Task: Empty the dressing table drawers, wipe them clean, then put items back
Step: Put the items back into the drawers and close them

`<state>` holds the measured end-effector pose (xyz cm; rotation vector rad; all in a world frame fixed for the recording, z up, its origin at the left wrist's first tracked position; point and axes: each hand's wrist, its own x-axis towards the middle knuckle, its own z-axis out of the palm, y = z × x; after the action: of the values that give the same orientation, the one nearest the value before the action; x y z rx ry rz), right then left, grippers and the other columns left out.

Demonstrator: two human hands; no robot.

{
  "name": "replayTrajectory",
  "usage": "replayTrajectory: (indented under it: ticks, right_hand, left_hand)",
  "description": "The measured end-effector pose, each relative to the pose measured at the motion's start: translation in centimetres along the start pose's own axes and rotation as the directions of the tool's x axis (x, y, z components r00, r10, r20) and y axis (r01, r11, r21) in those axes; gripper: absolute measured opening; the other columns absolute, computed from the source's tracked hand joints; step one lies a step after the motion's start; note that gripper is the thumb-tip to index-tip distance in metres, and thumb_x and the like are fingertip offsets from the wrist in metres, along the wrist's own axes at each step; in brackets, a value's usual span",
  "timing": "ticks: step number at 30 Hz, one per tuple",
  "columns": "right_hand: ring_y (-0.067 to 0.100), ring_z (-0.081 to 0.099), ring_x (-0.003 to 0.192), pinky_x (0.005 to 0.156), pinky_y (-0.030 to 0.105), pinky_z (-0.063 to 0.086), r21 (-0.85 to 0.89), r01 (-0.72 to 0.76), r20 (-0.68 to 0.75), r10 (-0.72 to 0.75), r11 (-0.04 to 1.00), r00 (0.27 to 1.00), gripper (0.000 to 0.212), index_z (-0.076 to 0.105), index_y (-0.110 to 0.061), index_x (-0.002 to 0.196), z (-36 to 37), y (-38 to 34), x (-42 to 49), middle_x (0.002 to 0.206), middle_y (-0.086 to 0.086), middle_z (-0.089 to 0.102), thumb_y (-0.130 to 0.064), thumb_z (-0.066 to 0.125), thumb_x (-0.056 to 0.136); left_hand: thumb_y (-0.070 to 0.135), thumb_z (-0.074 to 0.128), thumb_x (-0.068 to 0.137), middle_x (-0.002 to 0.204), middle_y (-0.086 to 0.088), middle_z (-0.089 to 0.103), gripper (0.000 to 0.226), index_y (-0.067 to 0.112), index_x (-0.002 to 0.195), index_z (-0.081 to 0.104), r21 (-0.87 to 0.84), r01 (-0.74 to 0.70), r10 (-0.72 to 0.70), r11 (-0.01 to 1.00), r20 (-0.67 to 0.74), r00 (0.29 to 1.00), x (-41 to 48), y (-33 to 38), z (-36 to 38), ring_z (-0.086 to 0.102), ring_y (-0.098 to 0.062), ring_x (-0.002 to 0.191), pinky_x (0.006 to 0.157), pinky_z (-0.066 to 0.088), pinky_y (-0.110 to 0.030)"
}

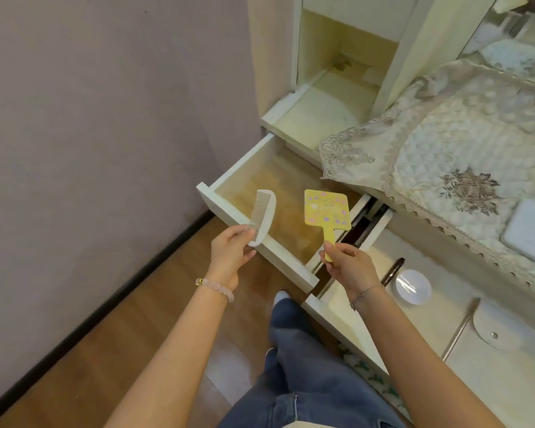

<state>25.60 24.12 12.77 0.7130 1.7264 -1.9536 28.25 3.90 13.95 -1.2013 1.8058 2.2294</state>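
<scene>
**Drawer [240,163] standing open, comb and hand mirror held over it**

It is sitting pulled well out of the dressing table, its pale wooden bottom showing bare. Over its front wall, the left hand [229,254] is pinching the lower end of a white comb [261,216] between thumb and fingers. The teeth are facing left and the comb's upper end is reaching over the drawer's inside. Near the drawer's right wall, the right hand [349,267] is gripping the handle of a yellow patterned hand mirror [325,211], fingers curled round it. The mirror's square head is standing upright above the drawer's bottom.

Just right of the drawer, a second drawer [439,307] is hanging open. A round white compact [413,287] is lying in it beside a dark slim thing [393,271], possibly a pen or brush, too blurred to name. Behind and right of the drawer, a lace cloth [445,143] is draping over the table top, with a white square case [528,230] resting on it. Below the drawer's front, legs in jeans [306,366] are showing above a wooden floor [121,335].
</scene>
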Motion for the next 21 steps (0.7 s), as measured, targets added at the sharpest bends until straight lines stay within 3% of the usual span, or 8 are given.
replayTrajectory:
  ticks: [5, 8, 14, 21]
  right_hand:
    - [0.004, 0.063, 0.068, 0.061, 0.014, 0.053, 0.007, -0.065, -0.004, 0.065, 0.998, 0.998, 0.017, 0.065, -0.002, 0.088, 1.4, -0.1, 3.5, 0.074, 0.002, 0.065, -0.019, 0.065, 0.086]
    - [0.008, 0.057, 0.063, 0.058, 0.015, 0.051, -0.003, -0.1, -0.008, 0.099, 0.995, 0.995, 0.014, 0.064, -0.006, 0.078, 2.4, -0.1, 5.5, 0.074, 0.004, 0.063, -0.019, 0.066, 0.086]
    - [0.014, 0.055, 0.069, 0.083, 0.031, 0.051, -0.059, -0.153, -0.036, 0.151, 0.986, 0.988, 0.019, 0.067, -0.015, 0.069, 3.8, 0.0, 8.3, 0.077, 0.006, 0.063, -0.026, 0.067, 0.084]
    - [0.011, 0.052, 0.06, 0.068, 0.025, 0.047, 0.011, -0.209, -0.132, 0.209, 0.978, 0.969, 0.019, 0.065, -0.013, 0.071, 5.2, -0.1, 10.1, 0.071, 0.003, 0.061, -0.025, 0.066, 0.085]
  left_hand:
    - [0.011, 0.062, 0.088, 0.11, -0.009, 0.064, 0.023, 0.006, 0.11, 0.062, 0.048, 0.066, -0.065, 0.997, -0.015, 0.998, 3.9, 1.3, 1.1, 0.062, -0.019, 0.097, 0.073, 0.055, -0.025]
    - [0.009, 0.063, 0.087, 0.109, -0.012, 0.063, 0.02, 0.005, 0.107, 0.062, 0.109, 0.097, -0.098, 0.989, 0.004, 0.995, 6.3, 2.3, 2.1, 0.061, -0.017, 0.091, 0.076, 0.055, -0.026]
    - [0.01, 0.06, 0.089, 0.1, -0.005, 0.064, 0.02, 0.005, 0.108, 0.06, 0.156, 0.115, -0.129, 0.981, 0.084, 0.988, 10.3, 3.6, 3.4, 0.061, -0.015, 0.089, 0.064, 0.055, -0.017]
    - [0.009, 0.054, 0.093, 0.102, -0.005, 0.065, 0.009, 0.012, 0.1, 0.058, 0.201, 0.178, -0.211, 0.963, 0.156, 0.965, 14.4, 4.2, 4.8, 0.062, -0.014, 0.088, 0.071, 0.053, -0.021]
